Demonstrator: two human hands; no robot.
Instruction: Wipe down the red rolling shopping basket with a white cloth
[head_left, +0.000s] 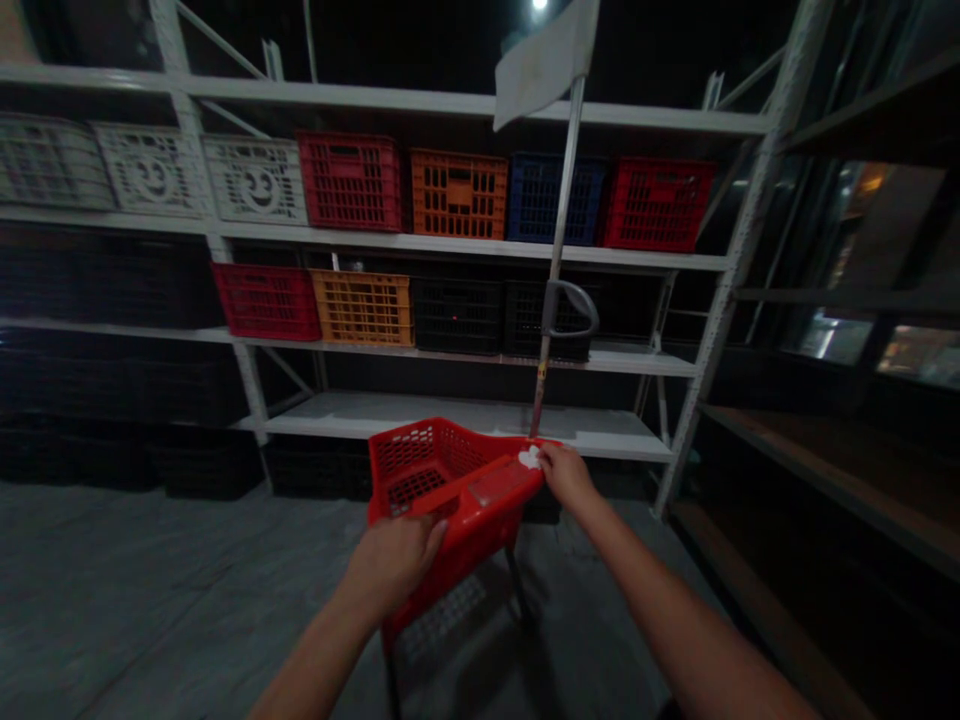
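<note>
A red plastic shopping cart (480,505) stands in front of me, its perforated basket showing nothing inside. My left hand (397,560) is closed on the near left end of the cart's handle edge, thumb on top. At the right end of the same edge, my right hand (566,473) grips the rim beside a white patch (529,458). A metal pole (564,215) rises from the cart's right side, with a grey loop (574,308) partway up and a pale flag (544,65) at its top. The undersides of both hands are hidden.
A white metal rack (465,243) spans the far side, holding several crates, including an orange crate (459,193), a blue crate (556,198) and a yellow crate (364,307). Dark shelving (832,445) runs along the right. Grey floor (150,580) extends to the left.
</note>
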